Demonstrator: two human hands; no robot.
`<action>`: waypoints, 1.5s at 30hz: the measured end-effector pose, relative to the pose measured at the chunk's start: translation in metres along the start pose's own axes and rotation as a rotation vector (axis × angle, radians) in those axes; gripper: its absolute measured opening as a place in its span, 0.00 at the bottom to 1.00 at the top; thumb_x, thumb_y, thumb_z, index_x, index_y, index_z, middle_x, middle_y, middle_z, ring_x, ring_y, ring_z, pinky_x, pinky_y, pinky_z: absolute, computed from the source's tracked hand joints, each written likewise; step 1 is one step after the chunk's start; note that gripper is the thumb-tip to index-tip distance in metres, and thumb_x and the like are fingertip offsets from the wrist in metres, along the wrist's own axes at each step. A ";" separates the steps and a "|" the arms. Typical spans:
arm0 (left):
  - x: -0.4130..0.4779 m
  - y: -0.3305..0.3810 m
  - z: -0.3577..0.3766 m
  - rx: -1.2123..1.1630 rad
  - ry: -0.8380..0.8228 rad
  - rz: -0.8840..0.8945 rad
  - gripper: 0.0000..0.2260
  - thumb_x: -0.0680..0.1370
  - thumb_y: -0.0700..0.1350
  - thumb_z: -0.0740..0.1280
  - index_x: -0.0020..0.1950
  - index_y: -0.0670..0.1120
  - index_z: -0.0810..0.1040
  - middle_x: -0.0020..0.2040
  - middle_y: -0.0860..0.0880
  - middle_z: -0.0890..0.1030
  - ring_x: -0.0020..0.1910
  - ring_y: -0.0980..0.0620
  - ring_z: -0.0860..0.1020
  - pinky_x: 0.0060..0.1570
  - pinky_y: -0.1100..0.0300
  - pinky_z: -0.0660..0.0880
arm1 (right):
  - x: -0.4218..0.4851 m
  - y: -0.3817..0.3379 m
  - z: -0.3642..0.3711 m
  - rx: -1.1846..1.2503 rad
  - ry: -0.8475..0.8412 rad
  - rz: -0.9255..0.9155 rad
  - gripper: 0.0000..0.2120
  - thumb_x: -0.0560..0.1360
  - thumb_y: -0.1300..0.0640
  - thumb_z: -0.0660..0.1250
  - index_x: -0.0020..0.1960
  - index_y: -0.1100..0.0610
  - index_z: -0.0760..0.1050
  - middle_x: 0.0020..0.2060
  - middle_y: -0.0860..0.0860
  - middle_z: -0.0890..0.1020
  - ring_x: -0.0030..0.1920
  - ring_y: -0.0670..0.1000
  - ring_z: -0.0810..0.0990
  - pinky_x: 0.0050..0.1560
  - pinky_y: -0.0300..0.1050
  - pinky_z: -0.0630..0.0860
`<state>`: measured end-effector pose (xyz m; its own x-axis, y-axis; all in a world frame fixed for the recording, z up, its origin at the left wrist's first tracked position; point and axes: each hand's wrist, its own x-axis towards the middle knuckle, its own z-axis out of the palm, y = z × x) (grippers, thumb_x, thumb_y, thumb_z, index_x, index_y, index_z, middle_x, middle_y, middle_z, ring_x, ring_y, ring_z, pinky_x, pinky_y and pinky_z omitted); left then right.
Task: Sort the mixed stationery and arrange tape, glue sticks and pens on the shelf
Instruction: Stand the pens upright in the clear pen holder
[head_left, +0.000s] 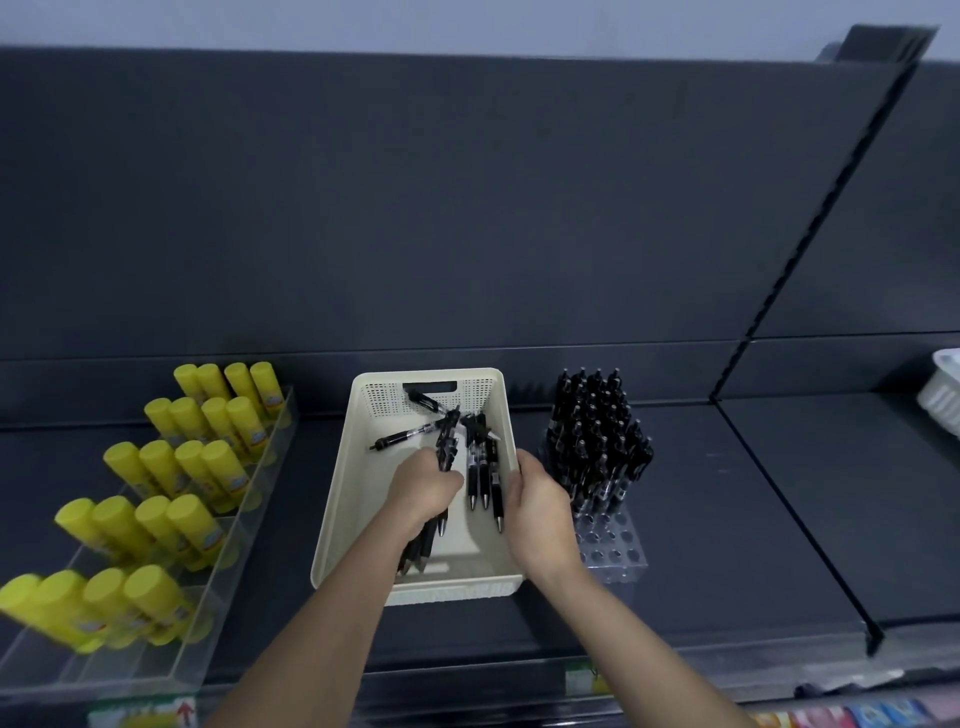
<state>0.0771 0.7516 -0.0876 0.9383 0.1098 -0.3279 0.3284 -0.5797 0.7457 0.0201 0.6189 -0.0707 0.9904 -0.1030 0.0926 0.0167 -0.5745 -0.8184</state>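
Reaching in from the near edge, both bare forearms angle up over the front lip of the dark shelf (753, 493) and converge on a cream basket (358, 499) standing at its middle.

Left hand (423, 488): inside the basket, knuckles up, fingers curled tight round a bundle of black pens (447, 444). Clicker ends fan out above the fist; tips stick out below the wrist, near the basket's front wall.

Right hand (537, 506): set on the basket's right rim, thumb lying along the inner edge, fingers wrapped down the outer wall and mostly hidden. It grips the basket itself.

Loose pens (484, 475) lie on the basket floor between the two hands, tips toward the person; one more lies crosswise farther back.

Just right of the basket: clear pen block (615, 543), front holes unfilled, rear rows packed with standing pens (597, 436), upright.

Left of the basket, apart from it: yellow glue sticks (171, 467) in rows of four, leaning back in a clear tiered tray (228, 551).

Far right, well apart: part of a white basket (943, 395), cut off by the frame. Behind everything, a dark back panel (415, 208).
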 end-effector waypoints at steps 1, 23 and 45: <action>-0.001 0.000 -0.002 -0.089 0.005 0.006 0.02 0.73 0.36 0.62 0.43 0.41 0.70 0.38 0.44 0.74 0.35 0.44 0.79 0.35 0.55 0.75 | 0.000 0.001 0.000 -0.006 0.003 -0.004 0.11 0.79 0.67 0.51 0.43 0.61 0.70 0.31 0.54 0.74 0.27 0.48 0.66 0.25 0.36 0.63; -0.052 -0.003 -0.051 -0.584 0.310 0.269 0.02 0.77 0.40 0.65 0.47 0.43 0.73 0.33 0.48 0.78 0.31 0.53 0.76 0.33 0.54 0.75 | 0.034 -0.037 0.010 -0.343 -0.215 -0.252 0.14 0.74 0.71 0.56 0.52 0.61 0.76 0.47 0.58 0.77 0.44 0.57 0.77 0.41 0.45 0.69; -0.051 -0.010 -0.057 -0.785 0.438 0.256 0.03 0.77 0.37 0.65 0.47 0.44 0.73 0.31 0.50 0.77 0.30 0.50 0.75 0.34 0.51 0.73 | 0.060 -0.039 0.054 -0.981 -0.621 -0.685 0.14 0.77 0.64 0.58 0.63 0.61 0.69 0.57 0.58 0.74 0.58 0.60 0.71 0.48 0.55 0.75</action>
<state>0.0320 0.7974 -0.0452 0.8967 0.4417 0.0295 -0.0652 0.0660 0.9957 0.0859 0.6787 -0.0641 0.7247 0.6684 -0.1677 0.6837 -0.7278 0.0535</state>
